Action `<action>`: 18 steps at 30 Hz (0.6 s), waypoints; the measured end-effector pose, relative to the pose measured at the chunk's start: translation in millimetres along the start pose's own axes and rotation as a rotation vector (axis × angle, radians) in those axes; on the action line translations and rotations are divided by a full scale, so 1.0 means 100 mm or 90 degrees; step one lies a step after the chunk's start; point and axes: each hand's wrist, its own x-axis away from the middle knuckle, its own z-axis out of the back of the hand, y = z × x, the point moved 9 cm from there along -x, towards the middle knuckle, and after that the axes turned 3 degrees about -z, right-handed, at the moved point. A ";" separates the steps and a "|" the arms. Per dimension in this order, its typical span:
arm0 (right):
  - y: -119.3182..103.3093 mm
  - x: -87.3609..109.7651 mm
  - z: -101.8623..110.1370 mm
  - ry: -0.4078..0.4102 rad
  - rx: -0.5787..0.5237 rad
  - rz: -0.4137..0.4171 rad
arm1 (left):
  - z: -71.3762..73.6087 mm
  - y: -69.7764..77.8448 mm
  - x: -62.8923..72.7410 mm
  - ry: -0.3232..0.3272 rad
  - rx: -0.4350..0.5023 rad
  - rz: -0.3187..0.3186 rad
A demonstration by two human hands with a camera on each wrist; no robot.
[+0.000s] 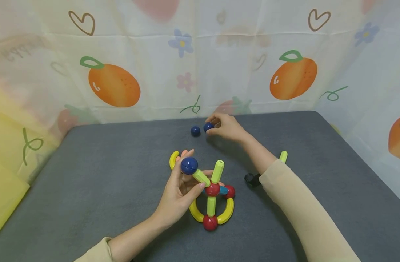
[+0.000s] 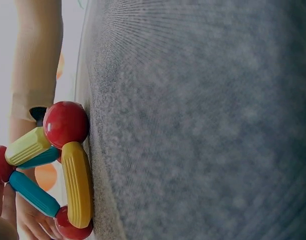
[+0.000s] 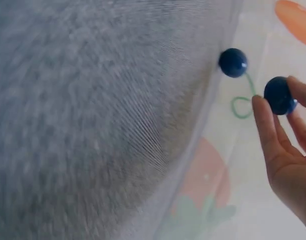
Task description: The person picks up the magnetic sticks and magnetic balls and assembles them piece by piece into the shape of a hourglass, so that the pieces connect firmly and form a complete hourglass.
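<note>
My left hand [image 1: 174, 200] holds a magnetic stick-and-ball frame, thumb near its upper red ball [image 1: 212, 189]. Light green rods [image 1: 211, 206] join at that ball, one tipped with a large blue ball [image 1: 189, 166]. Lower down, yellow curved rods [image 1: 228, 211] meet at another red ball [image 1: 210, 222]. The left wrist view shows teal rods [image 2: 34, 193] in the frame too. At the back, my right hand [image 1: 228, 127] pinches a blue ball [image 3: 279, 95] between thumb and fingers. Beside it sits a second loose blue ball [image 1: 195, 131].
A yellow curved rod [image 1: 172, 160] shows behind my left fingers. Past the right forearm lies a light green rod [image 1: 283, 157], partly hidden by the sleeve. Near that cuff is a black item [image 1: 251, 180]. A printed cloth [image 1: 219, 72] hangs along the grey table's [image 1: 121, 156] back edge.
</note>
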 end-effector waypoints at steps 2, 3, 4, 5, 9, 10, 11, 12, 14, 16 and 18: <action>-0.06 0.07 0.07 0.000 -0.037 0.010 | 0.00 -0.01 0.00 0.000 -0.001 0.002; -0.10 0.11 0.09 -0.002 -0.057 0.017 | 0.00 -0.01 0.00 -0.001 -0.001 0.001; -0.14 0.14 0.12 -0.005 -0.074 0.022 | 0.00 -0.01 0.00 -0.001 0.002 0.002; -0.17 0.18 0.15 -0.007 -0.091 0.029 | 0.00 -0.01 0.00 -0.002 0.000 0.000; -0.31 0.31 0.22 -0.023 -0.140 0.058 | 0.00 0.00 0.00 -0.002 -0.001 -0.002; -0.34 0.34 0.23 -0.028 -0.144 0.068 | -0.01 0.00 0.00 -0.001 -0.002 -0.001; -0.36 0.37 0.24 -0.034 -0.149 0.078 | -0.01 0.00 0.00 0.000 -0.004 -0.001; -0.39 0.40 0.25 -0.040 -0.154 0.087 | -0.01 0.00 0.00 0.001 -0.004 0.002; -0.44 0.48 0.26 -0.055 -0.170 0.102 | -0.01 0.00 0.00 0.000 -0.005 0.003; -0.47 0.56 0.27 -0.074 -0.185 0.116 | -0.01 0.00 0.00 0.001 -0.006 0.004; -0.50 0.64 0.28 -0.098 -0.204 0.119 | -0.01 0.00 0.00 0.001 -0.009 0.003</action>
